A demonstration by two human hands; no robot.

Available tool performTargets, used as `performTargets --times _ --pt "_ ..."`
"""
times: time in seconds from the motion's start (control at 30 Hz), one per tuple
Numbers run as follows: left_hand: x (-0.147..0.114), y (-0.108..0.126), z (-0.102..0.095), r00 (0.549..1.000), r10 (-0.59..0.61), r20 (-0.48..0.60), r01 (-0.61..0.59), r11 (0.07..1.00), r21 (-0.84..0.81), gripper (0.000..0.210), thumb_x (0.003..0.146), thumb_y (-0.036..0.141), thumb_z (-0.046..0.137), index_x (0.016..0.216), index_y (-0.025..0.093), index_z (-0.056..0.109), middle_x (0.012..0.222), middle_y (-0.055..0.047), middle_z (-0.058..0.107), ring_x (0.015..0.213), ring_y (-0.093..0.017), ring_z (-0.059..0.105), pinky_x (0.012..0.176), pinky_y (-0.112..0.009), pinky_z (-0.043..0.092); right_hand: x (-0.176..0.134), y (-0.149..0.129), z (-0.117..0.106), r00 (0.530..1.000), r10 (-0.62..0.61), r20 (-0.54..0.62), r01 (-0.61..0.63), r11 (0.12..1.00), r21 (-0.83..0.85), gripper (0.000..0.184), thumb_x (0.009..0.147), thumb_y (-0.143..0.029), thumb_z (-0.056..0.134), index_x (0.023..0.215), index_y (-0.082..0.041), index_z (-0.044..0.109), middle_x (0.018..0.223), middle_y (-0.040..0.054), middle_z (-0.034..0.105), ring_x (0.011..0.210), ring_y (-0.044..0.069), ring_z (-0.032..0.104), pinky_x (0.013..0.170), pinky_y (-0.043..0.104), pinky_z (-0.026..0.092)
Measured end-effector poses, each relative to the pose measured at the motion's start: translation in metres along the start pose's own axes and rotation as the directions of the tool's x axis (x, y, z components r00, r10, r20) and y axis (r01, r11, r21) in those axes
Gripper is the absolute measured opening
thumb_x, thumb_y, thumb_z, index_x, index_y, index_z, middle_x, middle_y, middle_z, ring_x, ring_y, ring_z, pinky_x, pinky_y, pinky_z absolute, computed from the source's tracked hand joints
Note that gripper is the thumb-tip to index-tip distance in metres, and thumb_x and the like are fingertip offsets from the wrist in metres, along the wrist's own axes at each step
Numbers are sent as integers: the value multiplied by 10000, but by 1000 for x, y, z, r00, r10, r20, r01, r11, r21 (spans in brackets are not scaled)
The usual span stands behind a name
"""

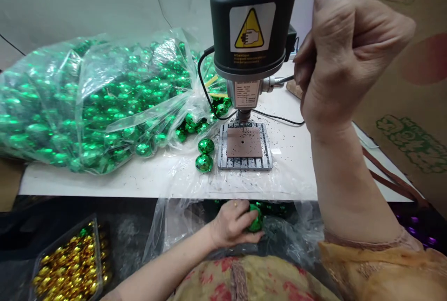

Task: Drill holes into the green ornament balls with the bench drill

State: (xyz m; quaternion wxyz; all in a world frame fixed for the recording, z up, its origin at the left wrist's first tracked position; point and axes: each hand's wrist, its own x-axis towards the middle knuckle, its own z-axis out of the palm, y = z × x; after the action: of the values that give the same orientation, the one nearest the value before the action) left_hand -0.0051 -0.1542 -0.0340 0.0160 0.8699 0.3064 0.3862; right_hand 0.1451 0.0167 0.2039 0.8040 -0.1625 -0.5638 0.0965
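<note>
Just below the table's front edge, my left hand [234, 224] has its fingers wrapped round a green mirrored ball [257, 218]. My right hand [335, 54] is raised beside a small drill press [253, 26] and closed on its feed lever [281, 81]; the lever's end is hidden in the fingers. Under the chuck [243, 114], a brown square pad [244, 145] with a dark hole lies on the slotted metal base [222, 163]. Two more green balls touch each other left of the base, the nearer ball [204, 163] in front.
A large clear bag [80, 100] full of green balls covers the table's left. Dark shavings surround the base. Clear plastic sheeting [164, 217] hangs over the front edge. A bin [98, 254] of gold balls stands lower left; a cardboard box [401, 91] is at right.
</note>
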Motion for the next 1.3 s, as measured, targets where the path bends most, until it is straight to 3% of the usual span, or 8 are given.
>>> performTargets --times 0.13,0.3,0.4,0.5,0.7,0.87,1.1,1.3 --pt "-43 15 -5 889 -249 383 194 965 178 311 909 401 620 1140 194 590 906 -46 687 677 -151 663 574 -251 519 -2 -1 0 1000 5 -4 -5 1000 -17 439 914 -108 559 479 -164 536 388 -72 413 350 17 345 427 247 214" --pt "-27 -7 -39 974 -189 -126 216 942 256 214 902 264 640 1099 204 583 848 -42 686 689 -142 662 639 -252 509 -4 -1 -1 1000 7 -24 -8 999 -46 450 920 -127 555 472 -170 555 389 -59 403 370 29 340 464 268 223" --pt "5 -39 -63 739 -555 -382 665 689 286 242 973 317 518 1171 181 554 894 -73 671 705 -166 649 627 -281 481 -4 -2 -2 999 7 -35 -9 999 -52 454 917 -127 558 465 -174 549 380 -60 393 362 36 333 458 273 222" --pt "29 -70 -73 529 -784 -325 846 461 267 371 991 427 452 1238 170 554 950 -102 678 789 -220 657 686 -333 478 -4 -3 -1 999 41 -29 -43 997 -66 448 921 -158 561 473 -172 553 383 -64 391 363 34 340 461 265 239" --pt "27 -74 -65 614 -768 -183 789 599 136 267 888 436 629 1055 231 655 916 -54 685 790 -212 648 690 -310 475 -4 0 0 997 -46 -56 45 999 -12 452 830 -382 673 448 -186 535 349 -67 368 303 39 294 379 284 217" --pt "31 -49 -66 696 -707 -127 705 706 -63 300 877 385 659 1145 253 640 1079 -60 669 941 -196 665 774 -299 528 -5 0 -2 999 -27 -40 26 1000 -17 441 880 -185 617 450 -163 517 370 -74 394 309 15 312 372 237 234" --pt "83 -78 -36 541 -841 5 591 376 -714 475 881 534 634 1231 225 543 1102 -82 698 967 -175 690 836 -301 559 -6 -1 -3 999 -30 -32 27 996 -91 476 874 -325 637 448 -188 473 366 -75 370 323 19 306 389 238 294" --pt "105 -112 -7 553 -829 -88 535 434 -725 519 821 548 702 1187 209 559 1057 -68 701 994 -176 675 887 -305 529 -7 -3 -4 1000 18 5 -17 974 -225 527 895 -460 565 456 -199 435 374 -66 361 343 30 304 408 246 330"
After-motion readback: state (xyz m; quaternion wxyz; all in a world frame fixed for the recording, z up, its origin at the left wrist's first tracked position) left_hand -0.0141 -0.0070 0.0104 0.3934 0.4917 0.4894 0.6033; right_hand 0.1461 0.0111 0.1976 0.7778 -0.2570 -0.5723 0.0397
